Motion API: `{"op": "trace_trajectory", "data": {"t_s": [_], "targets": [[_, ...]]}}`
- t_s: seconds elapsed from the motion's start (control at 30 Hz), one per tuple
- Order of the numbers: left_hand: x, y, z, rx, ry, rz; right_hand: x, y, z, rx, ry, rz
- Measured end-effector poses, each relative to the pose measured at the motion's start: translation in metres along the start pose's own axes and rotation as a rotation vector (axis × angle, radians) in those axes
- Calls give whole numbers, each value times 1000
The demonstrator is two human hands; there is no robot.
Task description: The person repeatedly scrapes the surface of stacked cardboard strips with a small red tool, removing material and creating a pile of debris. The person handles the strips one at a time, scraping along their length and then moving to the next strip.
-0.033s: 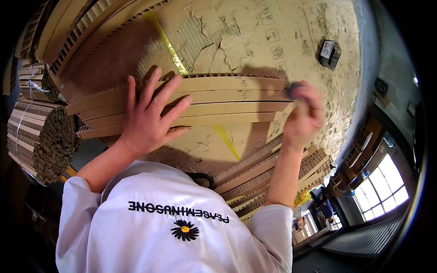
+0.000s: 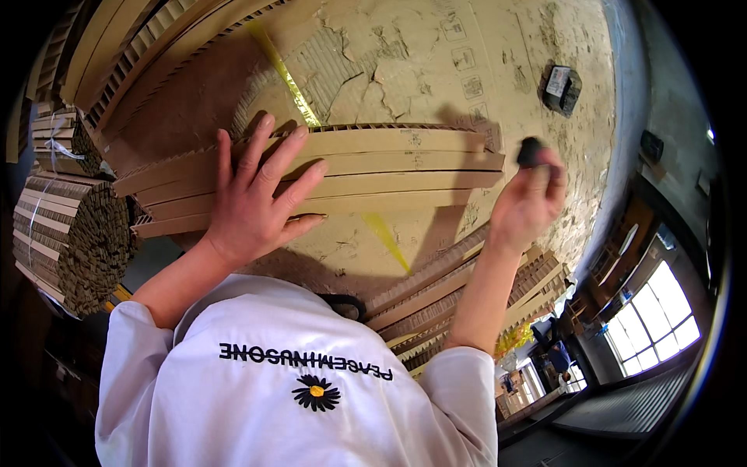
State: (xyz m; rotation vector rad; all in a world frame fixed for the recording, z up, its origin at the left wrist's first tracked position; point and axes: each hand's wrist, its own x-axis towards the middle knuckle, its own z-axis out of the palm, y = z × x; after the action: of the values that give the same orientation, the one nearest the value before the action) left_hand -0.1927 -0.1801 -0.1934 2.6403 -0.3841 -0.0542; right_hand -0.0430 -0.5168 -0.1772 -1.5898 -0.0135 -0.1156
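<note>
Several long brown cardboard strips (image 2: 389,161) lie side by side on the worktable (image 2: 436,70). Their honeycomb edge shows along the far side. My left hand (image 2: 261,191) rests flat across them, fingers spread. To the right of the strip ends, my right hand (image 2: 529,202) is raised, its fingers closed around a small black block (image 2: 531,152). That block is blurred, so its exact kind does not show. Small dark marks sit on the strips near their right part. Farther right on the table is a dark object with a white label (image 2: 560,89).
Round bundles of cardboard strips (image 2: 58,233) tied with string stand at the left. More strips (image 2: 156,54) lie at the far left, and a stack (image 2: 467,288) sits near my right forearm. Yellow tape (image 2: 284,74) crosses the table covering. A bright window (image 2: 654,319) is at lower right.
My right hand has moved a little right, away from the strip ends, with the black block in it. The strip ends have shifted slightly; my left hand stays put.
</note>
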Motion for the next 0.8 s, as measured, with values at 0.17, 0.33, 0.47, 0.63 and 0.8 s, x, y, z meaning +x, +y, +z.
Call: {"op": "trace_trajectory", "data": {"t_s": [0.17, 0.33, 0.47, 0.63, 0.8], "targets": [[1, -1, 0, -6, 21, 34, -10, 35, -38, 472, 305, 163], [1, -5, 3, -9, 22, 15, 1, 28, 1, 367, 169, 183], [0, -2, 3, 31, 48, 5, 10, 20, 6, 360, 44, 278], [0, 0, 3, 19, 42, -4, -9, -10, 17, -322, -182, -101], [0, 0, 2, 4, 33, -21, -30, -31, 31, -576, -558, -182]]}}
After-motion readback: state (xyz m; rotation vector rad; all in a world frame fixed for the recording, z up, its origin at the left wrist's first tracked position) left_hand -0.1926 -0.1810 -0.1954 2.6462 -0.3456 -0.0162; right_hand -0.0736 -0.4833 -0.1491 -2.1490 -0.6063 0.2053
